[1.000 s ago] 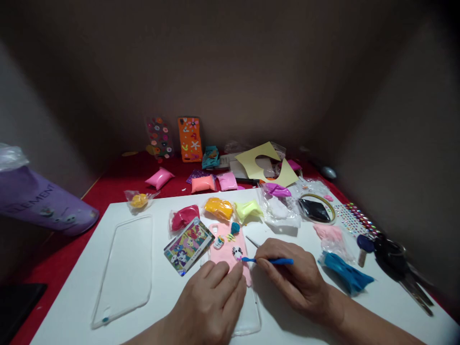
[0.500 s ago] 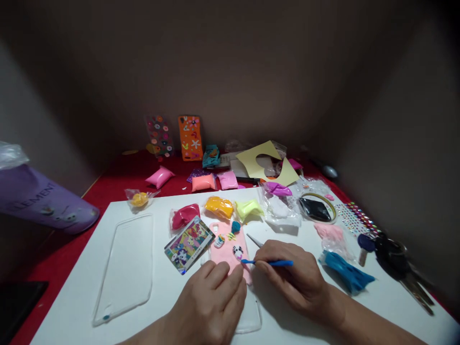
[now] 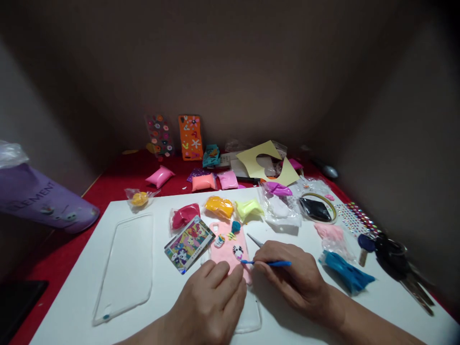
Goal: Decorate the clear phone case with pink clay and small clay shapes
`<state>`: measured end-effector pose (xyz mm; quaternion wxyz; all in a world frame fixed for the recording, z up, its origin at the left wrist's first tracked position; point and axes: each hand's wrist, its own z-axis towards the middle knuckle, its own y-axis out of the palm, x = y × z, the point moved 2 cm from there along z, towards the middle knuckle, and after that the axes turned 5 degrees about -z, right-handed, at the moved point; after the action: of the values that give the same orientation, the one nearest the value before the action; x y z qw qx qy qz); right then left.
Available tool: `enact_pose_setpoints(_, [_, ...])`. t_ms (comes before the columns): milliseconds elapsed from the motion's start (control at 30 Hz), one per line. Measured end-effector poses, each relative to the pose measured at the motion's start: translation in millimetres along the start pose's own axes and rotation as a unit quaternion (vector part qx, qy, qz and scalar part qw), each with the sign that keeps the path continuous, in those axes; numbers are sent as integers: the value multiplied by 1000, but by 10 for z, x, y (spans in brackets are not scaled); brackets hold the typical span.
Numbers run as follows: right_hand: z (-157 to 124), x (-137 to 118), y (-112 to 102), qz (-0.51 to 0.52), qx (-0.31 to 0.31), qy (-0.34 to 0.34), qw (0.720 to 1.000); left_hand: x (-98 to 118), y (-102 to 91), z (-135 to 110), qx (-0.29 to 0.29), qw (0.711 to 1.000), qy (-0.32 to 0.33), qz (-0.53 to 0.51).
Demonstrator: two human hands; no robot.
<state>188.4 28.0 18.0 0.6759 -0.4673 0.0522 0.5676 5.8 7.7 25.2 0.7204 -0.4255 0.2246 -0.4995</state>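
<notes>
Case [image 3: 225, 251], pink, clay-studded, under flat left hand [image 3: 212, 306]; grip of right hand [image 3: 293, 280] around blue tool [image 3: 273, 262].

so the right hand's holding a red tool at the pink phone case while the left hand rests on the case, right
Not quite: the tool is blue, not red. The head view shows the right hand holding a thin blue tool with its tip at the pink phone case, while the left hand rests on the case's near end.
</notes>
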Motion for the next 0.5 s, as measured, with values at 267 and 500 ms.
enact_pose_setpoints(267, [9, 2, -2, 14, -6, -2, 1000, 5, 0, 4, -2, 1000, -4, -13])
enact_pose_setpoints(500, [16, -24, -13, -6, 7, 2, 1000, 7, 4, -2, -4, 1000, -4, 1])
